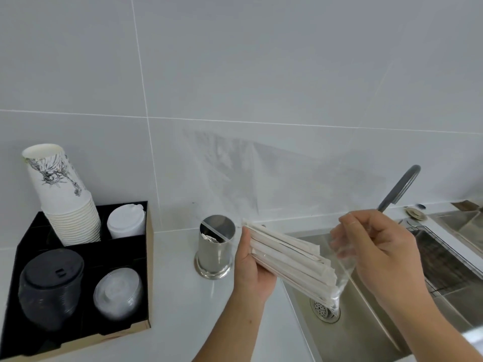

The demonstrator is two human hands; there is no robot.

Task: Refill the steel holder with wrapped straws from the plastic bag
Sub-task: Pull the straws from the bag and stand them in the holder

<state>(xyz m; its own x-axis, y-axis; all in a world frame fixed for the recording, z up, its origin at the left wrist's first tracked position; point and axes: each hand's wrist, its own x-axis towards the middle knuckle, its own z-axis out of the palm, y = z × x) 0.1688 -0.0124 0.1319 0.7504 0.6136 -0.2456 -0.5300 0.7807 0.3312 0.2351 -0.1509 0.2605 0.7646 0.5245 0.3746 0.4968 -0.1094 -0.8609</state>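
A steel holder (pixel 214 253) stands upright on the white counter, split by a divider, with a few wrapped straws low in its left half. Just right of it my left hand (pixel 252 267) grips a thick bundle of paper-wrapped straws (pixel 290 257) from below. The bundle slants down to the right, its far end still inside a clear plastic bag (pixel 339 280). My right hand (pixel 379 254) pinches the bag's upper edge above the sink.
A black organiser tray (pixel 146 283) at the left holds stacked paper cups (pixel 65 199), white lids (pixel 126 222), black lids (pixel 51 286) and clear lids (pixel 117 292). A steel sink (pixel 366 322) with drain and grey faucet (pixel 400 188) lies at the right.
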